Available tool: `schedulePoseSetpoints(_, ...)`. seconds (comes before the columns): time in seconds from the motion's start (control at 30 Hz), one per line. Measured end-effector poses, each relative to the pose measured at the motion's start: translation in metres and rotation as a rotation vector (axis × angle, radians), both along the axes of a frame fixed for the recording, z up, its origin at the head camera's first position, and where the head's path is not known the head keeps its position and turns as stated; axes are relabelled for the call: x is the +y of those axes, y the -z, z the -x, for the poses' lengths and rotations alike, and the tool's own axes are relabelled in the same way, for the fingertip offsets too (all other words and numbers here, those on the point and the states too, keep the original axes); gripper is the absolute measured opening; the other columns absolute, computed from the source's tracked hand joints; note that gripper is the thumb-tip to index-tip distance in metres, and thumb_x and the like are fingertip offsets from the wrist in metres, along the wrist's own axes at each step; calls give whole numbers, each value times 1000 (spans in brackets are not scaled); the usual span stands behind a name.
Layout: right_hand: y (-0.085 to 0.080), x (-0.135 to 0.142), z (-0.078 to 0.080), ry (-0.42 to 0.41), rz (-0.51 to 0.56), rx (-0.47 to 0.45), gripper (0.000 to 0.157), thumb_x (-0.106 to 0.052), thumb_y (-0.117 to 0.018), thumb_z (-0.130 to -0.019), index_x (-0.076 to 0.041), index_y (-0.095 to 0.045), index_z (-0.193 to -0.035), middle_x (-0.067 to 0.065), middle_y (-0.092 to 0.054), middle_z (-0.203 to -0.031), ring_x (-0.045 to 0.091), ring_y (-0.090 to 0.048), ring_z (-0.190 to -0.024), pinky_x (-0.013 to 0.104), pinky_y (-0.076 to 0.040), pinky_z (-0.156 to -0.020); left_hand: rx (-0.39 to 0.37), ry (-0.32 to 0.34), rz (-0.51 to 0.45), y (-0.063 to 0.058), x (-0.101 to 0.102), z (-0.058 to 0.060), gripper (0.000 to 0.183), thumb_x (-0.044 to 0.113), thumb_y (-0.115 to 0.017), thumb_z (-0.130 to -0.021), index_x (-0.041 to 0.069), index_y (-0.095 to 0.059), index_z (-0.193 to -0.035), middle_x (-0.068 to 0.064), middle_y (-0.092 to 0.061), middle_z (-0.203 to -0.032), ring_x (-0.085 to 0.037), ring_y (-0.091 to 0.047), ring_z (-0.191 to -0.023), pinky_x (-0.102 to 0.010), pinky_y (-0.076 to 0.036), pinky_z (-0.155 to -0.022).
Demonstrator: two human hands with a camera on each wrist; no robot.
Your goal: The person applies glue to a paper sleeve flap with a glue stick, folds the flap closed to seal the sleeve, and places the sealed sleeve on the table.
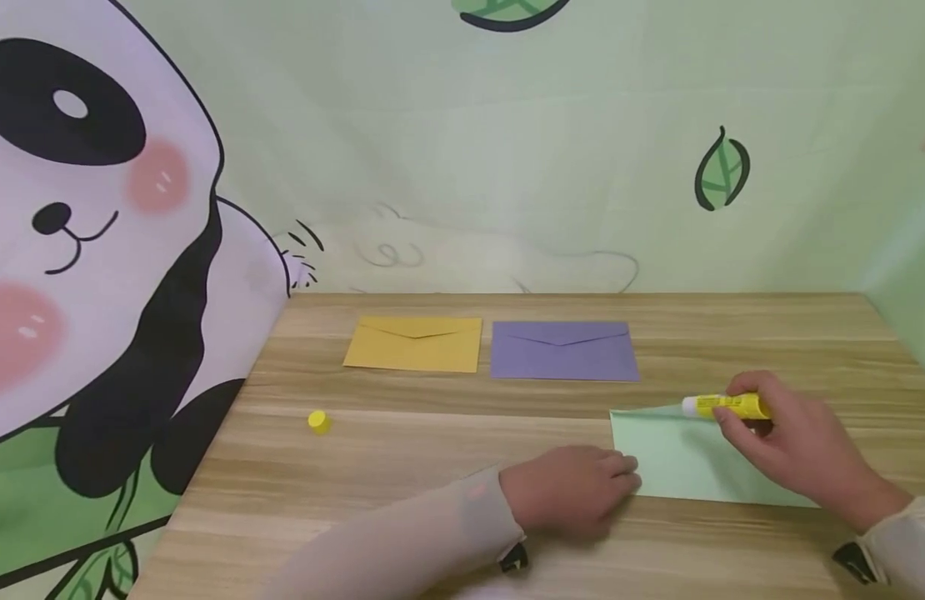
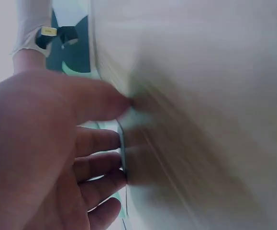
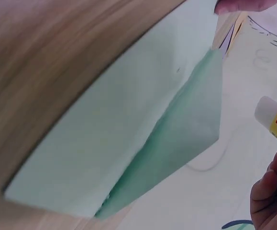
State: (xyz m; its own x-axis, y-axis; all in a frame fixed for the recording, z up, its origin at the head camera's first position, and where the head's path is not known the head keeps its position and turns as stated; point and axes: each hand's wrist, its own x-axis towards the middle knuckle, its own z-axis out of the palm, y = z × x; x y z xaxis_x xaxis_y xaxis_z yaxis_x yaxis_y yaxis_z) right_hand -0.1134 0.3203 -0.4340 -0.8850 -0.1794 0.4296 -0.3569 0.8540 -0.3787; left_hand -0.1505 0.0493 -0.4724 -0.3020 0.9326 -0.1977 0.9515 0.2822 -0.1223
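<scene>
A pale green envelope (image 1: 676, 462) lies on the wooden table, its flap (image 3: 181, 139) raised along the fold in the right wrist view. My right hand (image 1: 803, 450) grips a yellow glue stick (image 1: 736, 407) between thumb and fingers, holding it sideways over the envelope's far edge. The stick's white tip end points left and is uncapped. At the envelope's left edge, my left hand (image 1: 571, 492) rests with its fingertips on the paper's border. The left wrist view shows that hand's thumb (image 2: 97, 100) extended and its fingers loosely bent against the surface.
Farther back on the table lie a yellow envelope (image 1: 417, 346) and, to its right, a purple envelope (image 1: 563, 354), both with flaps down. A small yellow cap (image 1: 319, 422) stands toward the left. Behind the table hangs a panda-print backdrop (image 1: 507, 167).
</scene>
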Motion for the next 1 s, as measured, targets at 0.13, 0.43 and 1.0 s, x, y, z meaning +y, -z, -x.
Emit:
schedulePoseSetpoints(0.13,1,-8,0,-21,1,-13,29,-9,-77,-83,-10,-56,-103,-4,-59,-72,-3,-39,-53,19,-38,-44,41,27,-34,0,-22,-5,36,28,-48,-102,18,-58,-134,5,-56,-138,-7,-53,-126,-19,-40,-107)
schedulePoseSetpoints(0.43,4,-21,3,-80,-12,18,31,-9,-79,-80,-10,-57,-103,-6,-58,-72,-4,-39,-56,17,-38,-45,-10,-15,-106,-5,-76,-12,33,28,-50,-100,17,-63,-129,2,-60,-137,-10,-56,-127,-22,-43,-106)
schedulePoseSetpoints(1.0,8,-35,9,-129,-22,50,33,-8,-79,-78,-11,-57,-103,-8,-54,-70,-6,-38,-56,18,-37,-45,-105,-132,-242,-4,-128,-12,18,31,-58,-97,18,-70,-103,-1,-62,-121,-14,-58,-110,-24,-50,-93)
